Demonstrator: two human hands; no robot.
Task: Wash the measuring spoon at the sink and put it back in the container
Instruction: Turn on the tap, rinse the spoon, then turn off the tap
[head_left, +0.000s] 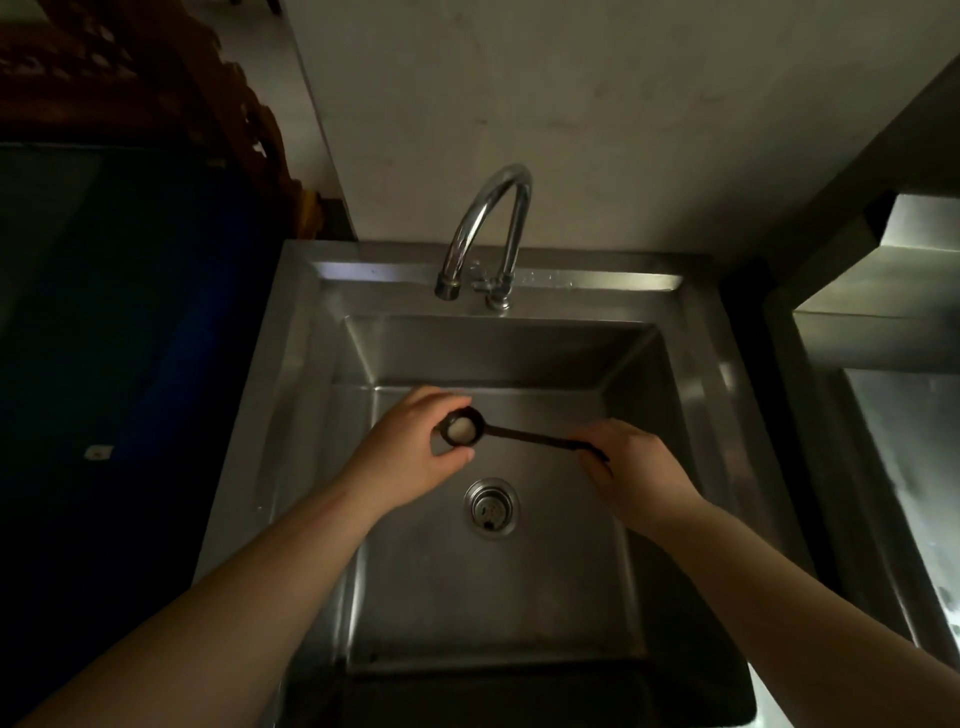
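Left hand (410, 447) fingers pinch the measuring spoon (519, 433) bowl, right hand (631, 467) pinches its handle over the sink (701, 332) middle — wet, it might slip toward the drain (491, 506).

Right hand (631, 470) hides the spoon (519, 432) handle's end.
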